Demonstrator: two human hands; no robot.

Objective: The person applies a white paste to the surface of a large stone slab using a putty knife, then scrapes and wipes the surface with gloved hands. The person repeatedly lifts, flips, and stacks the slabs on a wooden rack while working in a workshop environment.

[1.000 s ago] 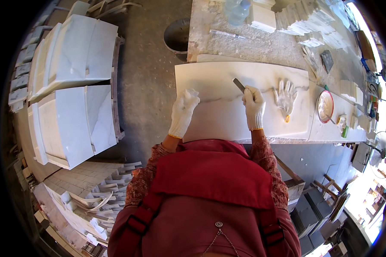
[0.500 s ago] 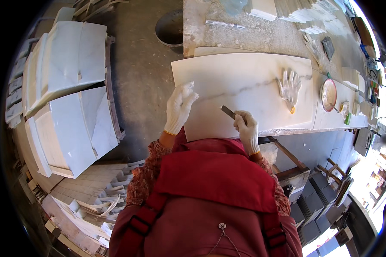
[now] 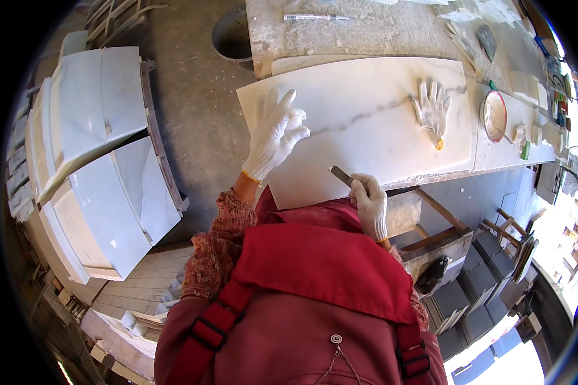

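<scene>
Left hand: the left hand [image 3: 276, 133], in a white knit glove with a yellow-edged cuff, is over the left end of the slab; its fingers are loosely spread, thumb apart, nothing seen in its grasp. Whether it touches the surface cannot be told.
Right hand: the right hand [image 3: 369, 197], gloved alike, is closed around one end of the tool, near the slab's front edge.
Tool: a narrow, flat, dark grey bar-shaped tool [image 3: 341, 175] sticks out of the right fist, its free end pointing up and left above the slab.
Slab: a long white marble slab [image 3: 372, 144] with a grey diagonal vein lies flat before the red cloth apron [image 3: 327, 263].
Spare glove: a flattened white glove with a yellow cuff end [image 3: 431, 110] lies on the slab's right part, fingers pointing away from the person.
Bowl: a round red-rimmed bowl with whitish contents [image 3: 494, 117] stands right of the slab.
Far side: a slim white pen-shaped marker [image 3: 311, 17] lies on the dusty pale worktable [image 3: 379, 35].
Floor: a dark round bucket [image 3: 232, 40] stands left of the worktable.
</scene>
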